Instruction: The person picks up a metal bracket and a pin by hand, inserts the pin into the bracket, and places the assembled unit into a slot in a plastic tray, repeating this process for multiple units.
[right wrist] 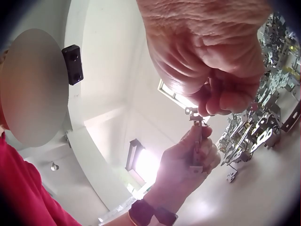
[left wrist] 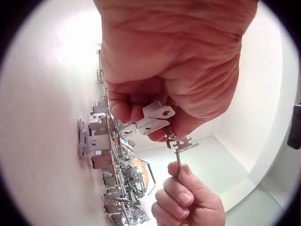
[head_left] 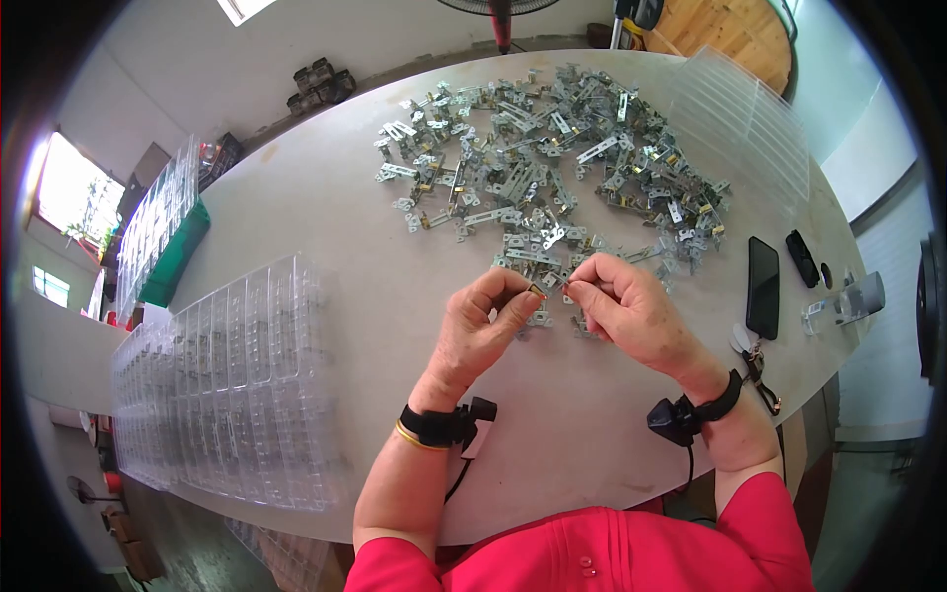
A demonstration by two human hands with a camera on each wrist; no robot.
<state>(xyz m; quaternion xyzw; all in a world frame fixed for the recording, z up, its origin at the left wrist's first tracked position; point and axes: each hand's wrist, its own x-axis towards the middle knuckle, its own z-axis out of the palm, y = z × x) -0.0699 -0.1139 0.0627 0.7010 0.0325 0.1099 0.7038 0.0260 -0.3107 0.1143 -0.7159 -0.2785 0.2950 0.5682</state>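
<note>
Both hands are raised just above the white table (head_left: 326,217), fingertips close together. My left hand (head_left: 523,296) pinches small silver metal brackets (left wrist: 157,117) between thumb and fingers. My right hand (head_left: 577,286) pinches a thin metal strip with a cross-shaped end (left wrist: 181,145). The two parts meet in the gap between the hands, where a small brass-coloured bit (head_left: 538,291) shows. In the right wrist view the right hand's fingertips (right wrist: 221,101) close on the top of the small part (right wrist: 194,115). Behind the hands lies a big pile of loose metal brackets (head_left: 552,158).
Stacked clear plastic compartment trays (head_left: 237,385) cover the table's left side, and more clear trays (head_left: 750,118) lie at the far right. A black phone (head_left: 763,286), keys (head_left: 752,350), a small black object (head_left: 801,259) and a clear block (head_left: 843,301) sit at the right edge.
</note>
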